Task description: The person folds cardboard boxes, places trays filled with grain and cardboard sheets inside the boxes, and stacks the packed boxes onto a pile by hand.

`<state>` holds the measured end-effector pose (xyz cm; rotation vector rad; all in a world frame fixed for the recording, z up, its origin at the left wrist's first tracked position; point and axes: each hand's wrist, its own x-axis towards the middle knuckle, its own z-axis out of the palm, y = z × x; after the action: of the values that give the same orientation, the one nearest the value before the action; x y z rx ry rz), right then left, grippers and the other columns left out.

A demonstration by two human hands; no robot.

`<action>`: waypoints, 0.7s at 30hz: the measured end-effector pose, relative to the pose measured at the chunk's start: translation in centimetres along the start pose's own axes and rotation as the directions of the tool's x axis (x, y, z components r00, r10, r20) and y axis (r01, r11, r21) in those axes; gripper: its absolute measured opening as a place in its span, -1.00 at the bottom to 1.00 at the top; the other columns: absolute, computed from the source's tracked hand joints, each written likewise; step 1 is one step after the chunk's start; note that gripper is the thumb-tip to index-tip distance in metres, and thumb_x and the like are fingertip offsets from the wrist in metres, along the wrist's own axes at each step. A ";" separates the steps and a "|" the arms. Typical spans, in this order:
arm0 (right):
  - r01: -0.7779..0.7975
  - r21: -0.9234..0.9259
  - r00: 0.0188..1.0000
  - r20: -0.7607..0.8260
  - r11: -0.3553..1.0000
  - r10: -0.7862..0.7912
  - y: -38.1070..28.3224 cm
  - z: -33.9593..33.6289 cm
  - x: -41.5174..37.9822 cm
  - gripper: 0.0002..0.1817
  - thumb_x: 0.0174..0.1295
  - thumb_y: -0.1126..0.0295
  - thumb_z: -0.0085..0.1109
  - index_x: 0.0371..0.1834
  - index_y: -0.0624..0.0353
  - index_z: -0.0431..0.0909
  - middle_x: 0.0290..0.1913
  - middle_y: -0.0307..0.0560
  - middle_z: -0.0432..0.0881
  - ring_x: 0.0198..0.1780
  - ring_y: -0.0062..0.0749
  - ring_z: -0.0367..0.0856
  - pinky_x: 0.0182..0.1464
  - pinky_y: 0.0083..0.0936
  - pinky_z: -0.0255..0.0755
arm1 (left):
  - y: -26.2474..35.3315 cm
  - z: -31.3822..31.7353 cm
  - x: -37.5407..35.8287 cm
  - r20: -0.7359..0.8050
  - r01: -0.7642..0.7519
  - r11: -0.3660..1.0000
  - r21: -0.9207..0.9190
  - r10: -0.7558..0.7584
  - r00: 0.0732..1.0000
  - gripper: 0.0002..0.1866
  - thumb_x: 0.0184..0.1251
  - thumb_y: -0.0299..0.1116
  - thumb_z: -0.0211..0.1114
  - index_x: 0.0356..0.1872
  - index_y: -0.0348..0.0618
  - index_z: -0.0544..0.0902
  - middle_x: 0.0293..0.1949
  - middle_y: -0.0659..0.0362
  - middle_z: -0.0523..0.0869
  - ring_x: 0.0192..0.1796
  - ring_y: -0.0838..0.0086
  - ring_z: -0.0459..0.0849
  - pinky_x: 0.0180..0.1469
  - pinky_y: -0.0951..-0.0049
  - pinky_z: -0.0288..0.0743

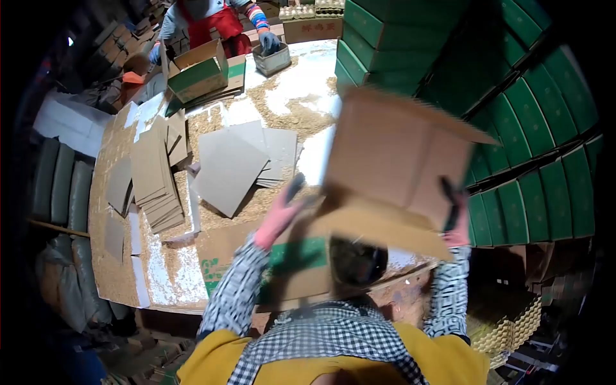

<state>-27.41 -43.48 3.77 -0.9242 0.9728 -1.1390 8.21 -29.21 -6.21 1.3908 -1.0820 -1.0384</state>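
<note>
A cardboard box (385,154), blurred by motion, is tilted up over the right part of the table with its inside facing me and a long flap hanging toward me. My right hand (457,215), in a pink glove with dark fingers, grips the box's right side. My left hand (280,215), gloved alike, is left of the box with its fingers apart, holding nothing. Beneath my left forearm lies a flattened carton (295,266) with a green printed band. A dark round container (358,260) sits below the hanging flap, partly covered by it.
Grey cardboard sheets (231,167) and a fanned stack of brown pieces (154,179) lie on the husk-strewn table (167,276). Green boxes (539,192) are stacked at right. Across the table, a person (215,25) has one gloved hand at a small bin (273,61), beside an open carton (196,77).
</note>
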 end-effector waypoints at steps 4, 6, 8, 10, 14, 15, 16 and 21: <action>0.129 -0.062 0.981 -0.135 0.990 -0.136 -4.5 -8.7 5.7 -0.58 0.28 0.29 0.19 0.13 0.31 0.50 0.09 0.03 0.59 0.01 -0.27 0.62 0.02 -0.38 0.54 | -5.2 10.9 10.0 0.147 -0.156 0.738 0.656 0.077 0.986 -0.33 0.12 -0.15 0.37 0.26 -0.20 0.44 0.36 -0.07 0.32 0.38 0.14 0.32 0.39 0.31 0.21; -0.088 0.242 0.988 -0.106 0.966 0.117 -2.8 -11.5 9.0 -0.61 0.31 0.31 0.16 0.12 0.30 0.51 0.08 0.01 0.61 0.00 -0.25 0.63 0.03 -0.36 0.54 | -6.1 12.7 10.6 0.063 -0.091 0.788 0.610 0.065 0.996 -0.48 0.07 -0.18 0.40 0.08 -0.14 0.60 0.28 -0.05 0.39 0.34 0.10 0.35 0.32 0.30 0.32; -0.195 0.327 0.978 -0.002 0.925 0.207 1.9 -13.9 12.1 -0.59 0.30 0.30 0.18 0.15 0.28 0.50 0.08 -0.02 0.62 0.06 -0.26 0.61 0.11 -0.36 0.50 | -6.5 13.3 10.7 0.023 -0.070 0.857 0.510 0.067 0.997 -0.50 0.06 -0.22 0.40 0.07 -0.14 0.60 0.25 -0.04 0.41 0.32 0.10 0.37 0.32 0.31 0.31; -0.180 0.114 0.982 -0.034 0.977 0.185 5.5 -12.0 13.5 -0.54 0.31 0.28 0.18 0.20 0.30 0.47 0.17 -0.03 0.57 0.18 -0.31 0.53 0.23 -0.44 0.39 | -7.1 13.6 10.3 0.007 -0.045 0.912 0.408 0.046 0.999 -0.53 0.05 -0.32 0.41 0.06 -0.14 0.60 0.23 0.00 0.41 0.31 0.13 0.38 0.33 0.31 0.30; 0.409 -0.657 0.906 0.377 0.633 -0.194 10.1 -12.4 17.6 -0.56 0.40 0.27 -0.01 0.23 0.33 0.44 0.17 -0.05 0.55 0.16 -0.39 0.49 0.24 -0.50 0.29 | -8.8 12.9 9.3 -0.079 0.048 0.969 0.242 -0.029 0.996 -0.34 0.10 -0.36 0.40 0.27 -0.22 0.39 0.31 -0.02 0.34 0.32 0.21 0.37 0.34 0.33 0.29; 0.344 -0.678 0.939 0.252 0.650 -0.234 9.9 -12.5 17.5 -0.57 0.40 0.27 -0.02 0.21 0.33 0.45 0.15 -0.04 0.56 0.12 -0.38 0.51 0.21 -0.51 0.31 | -9.6 12.4 8.1 -0.091 0.032 0.996 -0.080 -0.040 0.995 -0.23 0.15 -0.39 0.39 0.38 -0.24 0.22 0.36 -0.04 0.29 0.34 0.24 0.36 0.34 0.36 0.29; 0.280 -0.692 0.954 0.122 0.666 -0.274 9.0 -12.2 17.4 -0.58 0.41 0.26 -0.03 0.19 0.33 0.46 0.13 -0.03 0.57 0.08 -0.37 0.52 0.18 -0.52 0.34 | -7.8 10.9 6.2 -0.150 0.083 0.985 -0.153 -0.107 0.983 -0.21 0.16 -0.41 0.38 0.40 -0.25 0.18 0.37 -0.05 0.27 0.34 0.25 0.36 0.34 0.36 0.30; 0.371 0.001 0.921 -0.126 0.929 -0.368 0.4 1.3 4.5 -0.62 0.40 0.31 -0.05 0.17 0.31 0.48 0.04 0.00 0.61 -0.09 -0.34 0.60 0.05 -0.48 0.43 | -6.4 -4.9 -9.3 -0.758 0.377 0.780 0.499 0.182 0.626 -0.49 0.15 -0.26 0.36 0.08 -0.33 0.50 0.03 -0.07 0.58 0.10 0.13 0.54 0.14 0.28 0.44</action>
<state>-25.41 -47.68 3.23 -1.0556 0.9017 -1.5398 11.47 -18.73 -11.93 2.1832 -0.6621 0.0042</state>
